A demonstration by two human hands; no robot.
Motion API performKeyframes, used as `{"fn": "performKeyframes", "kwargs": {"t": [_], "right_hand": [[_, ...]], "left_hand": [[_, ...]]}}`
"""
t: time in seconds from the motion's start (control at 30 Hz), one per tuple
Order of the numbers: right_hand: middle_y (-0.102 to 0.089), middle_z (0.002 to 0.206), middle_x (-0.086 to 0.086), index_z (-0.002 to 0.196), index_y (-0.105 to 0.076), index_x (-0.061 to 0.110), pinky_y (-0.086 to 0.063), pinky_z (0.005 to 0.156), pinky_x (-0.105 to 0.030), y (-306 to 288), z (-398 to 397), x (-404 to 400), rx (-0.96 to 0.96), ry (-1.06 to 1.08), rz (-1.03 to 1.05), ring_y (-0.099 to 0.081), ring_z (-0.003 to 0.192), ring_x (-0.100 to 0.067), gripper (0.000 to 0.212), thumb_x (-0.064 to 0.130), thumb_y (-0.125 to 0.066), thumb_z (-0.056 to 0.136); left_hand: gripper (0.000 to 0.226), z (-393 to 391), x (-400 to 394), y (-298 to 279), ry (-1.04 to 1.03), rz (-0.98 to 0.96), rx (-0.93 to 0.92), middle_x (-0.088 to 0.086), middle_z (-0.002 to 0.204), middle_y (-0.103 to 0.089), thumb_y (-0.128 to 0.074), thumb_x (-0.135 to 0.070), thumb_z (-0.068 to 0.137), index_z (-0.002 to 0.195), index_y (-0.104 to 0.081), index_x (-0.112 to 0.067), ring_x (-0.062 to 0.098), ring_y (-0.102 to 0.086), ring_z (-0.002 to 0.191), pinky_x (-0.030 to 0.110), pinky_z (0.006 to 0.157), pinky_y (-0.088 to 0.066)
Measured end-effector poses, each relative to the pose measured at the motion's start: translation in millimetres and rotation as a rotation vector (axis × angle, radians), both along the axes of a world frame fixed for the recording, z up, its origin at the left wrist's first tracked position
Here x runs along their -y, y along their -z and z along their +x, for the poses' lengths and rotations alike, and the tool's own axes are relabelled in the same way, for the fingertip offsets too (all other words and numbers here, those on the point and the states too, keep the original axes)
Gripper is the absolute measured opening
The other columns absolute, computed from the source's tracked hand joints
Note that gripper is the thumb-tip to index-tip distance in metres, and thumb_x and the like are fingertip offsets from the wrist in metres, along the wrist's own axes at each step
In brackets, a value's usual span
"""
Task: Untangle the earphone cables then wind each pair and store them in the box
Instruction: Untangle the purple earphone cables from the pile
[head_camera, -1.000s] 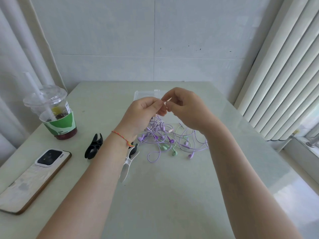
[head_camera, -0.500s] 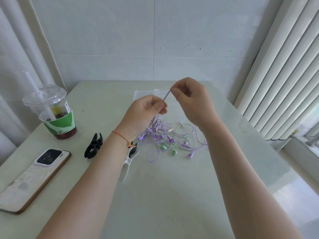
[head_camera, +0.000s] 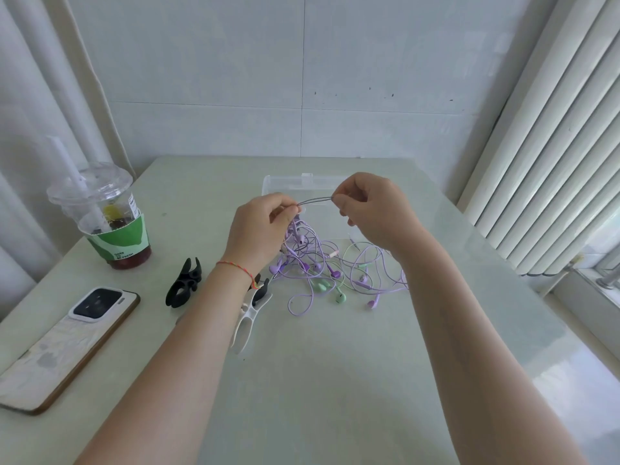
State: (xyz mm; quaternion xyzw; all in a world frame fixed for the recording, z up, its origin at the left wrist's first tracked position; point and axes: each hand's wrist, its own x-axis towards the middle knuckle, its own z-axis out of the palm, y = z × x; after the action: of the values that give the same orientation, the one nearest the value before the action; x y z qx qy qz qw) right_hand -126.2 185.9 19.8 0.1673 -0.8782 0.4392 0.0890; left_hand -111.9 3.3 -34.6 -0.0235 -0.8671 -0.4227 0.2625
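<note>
Forearms reach in from the near edge, and both hands are up over the middle of the table (head_camera: 318,380). Nearest the viewer lie the loose ends: a purple loop and a green earbud (head_camera: 340,298), limp on the surface. Just beyond them sits the main tangle of earphone cables (head_camera: 312,260), purple and green strands crossing in a soft heap, part of it drawn up toward the left hand (head_camera: 260,226). That hand pinches the strands between thumb and fingertips, right at the top of the bunch. The right hand (head_camera: 374,209) pinches too, and 2 thin cable runs (head_camera: 313,200) stretch between the hands, clear of the table. My read: this stuff is feather-light, floppy and a bit springy, so it will snag rather than slide. Best hold looks like the cable itself, close to a crossing, not the small buds or plugs, and gentle pulls only. Farthest back, just behind the hands, waits the clear plastic box (head_camera: 285,182), with no cable visible inside.
</note>
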Motion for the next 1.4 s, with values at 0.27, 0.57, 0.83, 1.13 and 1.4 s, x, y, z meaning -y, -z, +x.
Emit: {"fn": "performKeyframes", "kwargs": {"t": [0.27,0.57,0.83,1.13,1.4], "right_hand": [[-0.068,0.08,-0.004,0.088,-0.065,0.018,-0.046,0.065,-0.027,-1.0,1.4,1.0,0.011,-0.03,-0.04,-0.06,0.07,-0.019,0.007,0.018,-0.058,0.091],[-0.061,0.067,-0.001,0.087,-0.06,0.016,-0.049,0.061,-0.033,-8.8,2.0,-0.5,-0.065,0.015,-0.276,-0.055,0.058,-0.015,0.009,0.013,-0.055,0.093],[-0.052,0.066,-0.006,0.087,-0.063,0.017,-0.034,0.05,-0.023,-1.1,-3.3,-0.2,-0.076,0.073,-0.22,-0.039,0.048,-0.008,0.006,0.018,-0.059,0.092],[-0.051,0.064,-0.001,0.089,-0.064,0.018,-0.033,0.044,-0.018,1.7,-7.2,-4.5,-0.058,0.113,-0.178,-0.04,0.05,-0.009,0.007,0.022,-0.059,0.092],[-0.048,0.06,0.002,0.086,-0.06,0.02,-0.03,0.041,-0.013,3.6,-15.3,-14.4,-0.063,0.212,-0.228,-0.038,0.042,-0.003,0.008,0.019,-0.057,0.093]], "left_hand": [[0.012,0.5,5.9,-4.8,0.017,0.023,-0.121,-0.009,0.065,-0.066,-0.056,-0.02,0.093,0.087,-0.066,-0.022,0.011,-0.06,0.067,0.032,0.071,-0.047],[0.019,13.1,-7.9,-30.0,0.249,0.389,-0.028,-0.006,0.073,-0.067,-0.055,-0.007,0.093,0.078,-0.064,-0.016,0.008,-0.062,0.073,0.013,0.071,-0.045],[0.026,22.8,-36.6,-26.0,0.819,0.986,0.502,0.013,0.07,-0.06,-0.046,-0.008,0.085,0.063,-0.059,-0.008,0.031,-0.059,0.069,0.036,0.066,-0.056],[0.028,20.7,-33.0,-23.0,0.803,0.893,0.745,-0.004,0.052,-0.022,-0.031,-0.016,0.097,0.074,-0.048,-0.014,0.011,-0.014,0.043,0.022,0.042,-0.031],[0.033,28.2,-33.5,-22.7,0.927,0.759,0.659,0.014,0.084,-0.066,-0.037,-0.018,0.102,0.092,-0.066,-0.005,0.025,-0.064,0.075,0.037,0.074,-0.058]]}}
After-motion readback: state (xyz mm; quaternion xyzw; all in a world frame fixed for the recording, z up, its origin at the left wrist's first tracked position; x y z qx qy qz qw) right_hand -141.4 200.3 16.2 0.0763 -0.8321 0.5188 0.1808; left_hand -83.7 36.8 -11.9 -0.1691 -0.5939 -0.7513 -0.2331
